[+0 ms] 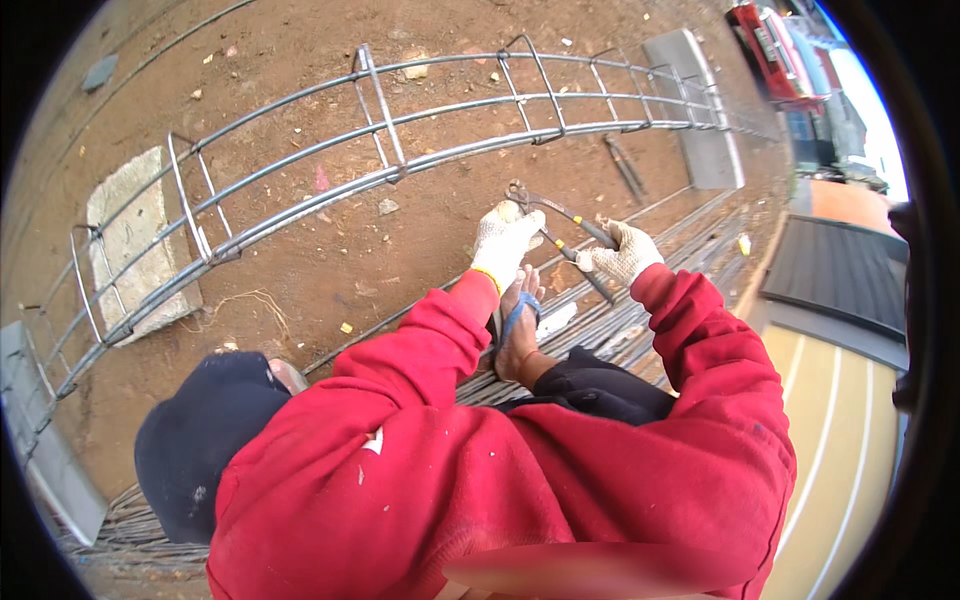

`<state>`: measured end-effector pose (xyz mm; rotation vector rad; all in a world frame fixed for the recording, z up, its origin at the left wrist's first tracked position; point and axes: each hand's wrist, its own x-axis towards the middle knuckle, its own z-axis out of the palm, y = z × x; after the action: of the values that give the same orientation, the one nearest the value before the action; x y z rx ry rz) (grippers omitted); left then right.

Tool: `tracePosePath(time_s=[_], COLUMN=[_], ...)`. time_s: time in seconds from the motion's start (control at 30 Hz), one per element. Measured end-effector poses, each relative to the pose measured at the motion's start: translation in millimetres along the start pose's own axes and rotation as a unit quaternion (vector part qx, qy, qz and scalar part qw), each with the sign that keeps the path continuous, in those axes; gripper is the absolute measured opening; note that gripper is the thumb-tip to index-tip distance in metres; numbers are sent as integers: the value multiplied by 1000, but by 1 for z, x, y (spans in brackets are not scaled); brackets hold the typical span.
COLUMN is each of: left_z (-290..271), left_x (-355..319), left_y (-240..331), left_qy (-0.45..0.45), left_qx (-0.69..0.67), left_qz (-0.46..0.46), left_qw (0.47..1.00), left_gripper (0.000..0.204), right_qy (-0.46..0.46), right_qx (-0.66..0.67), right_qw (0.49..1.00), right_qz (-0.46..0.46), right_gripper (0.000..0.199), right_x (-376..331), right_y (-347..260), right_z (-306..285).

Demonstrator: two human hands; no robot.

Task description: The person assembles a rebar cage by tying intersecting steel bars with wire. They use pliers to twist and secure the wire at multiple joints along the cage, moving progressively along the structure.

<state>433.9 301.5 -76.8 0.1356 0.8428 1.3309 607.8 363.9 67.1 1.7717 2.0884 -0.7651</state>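
Note:
A pair of steel pincers [567, 246] with dark, yellow-banded handles is held in front of me, handles spread apart. My left hand [505, 238], in a white knitted glove, is closed around them just behind the jaws. At the end of the upper handle, my right hand [624, 252], also gloved, has its fingers curled on the grip; the lower handle runs free below it. Beyond both hands stretches a long rebar cage [400, 170] with rectangular stirrups, which neither hand touches.
Concrete slabs [130, 215] and grey blocks [708, 150] lie under the cage. Many steel bars [690, 240] lie on the ground by my foot in a blue sandal [518, 325]. A dark tool [625, 168] rests on the reddish dirt. Parked vehicles [775, 55] stand at the far right.

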Motion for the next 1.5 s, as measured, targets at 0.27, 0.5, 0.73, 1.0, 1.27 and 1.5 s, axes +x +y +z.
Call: tracePosePath(time_s=[0.27, 0.5, 0.73, 1.0, 1.27, 1.5], left_z=[-53, -81, -78, -66, -70, -72], left_x=[24, 15, -9, -7, -30, -48], left_y=[-2, 16, 23, 18, 25, 73], left_qy=[89, 87, 24, -41, 27, 85], left_qx=[189, -109, -175, 18, 225, 402], left_qz=[-43, -105, -102, 9, -17, 9], left_qw=[977, 985, 979, 999, 974, 912], left_gripper=[30, 33, 43, 33, 23, 18], right_qy=[104, 24, 82, -180, -361, -458], right_qx=[-78, -130, -111, 216, 291, 360], right_qw=[980, 944, 893, 783, 790, 757], right_qz=[-153, -303, -428, -555, -401, -295], right_gripper=[50, 51, 54, 41, 11, 21], right_x=[80, 161, 193, 185, 189, 168], right_y=[46, 60, 34, -24, -41, -64], right_z=[35, 31, 46, 75, 103, 117])
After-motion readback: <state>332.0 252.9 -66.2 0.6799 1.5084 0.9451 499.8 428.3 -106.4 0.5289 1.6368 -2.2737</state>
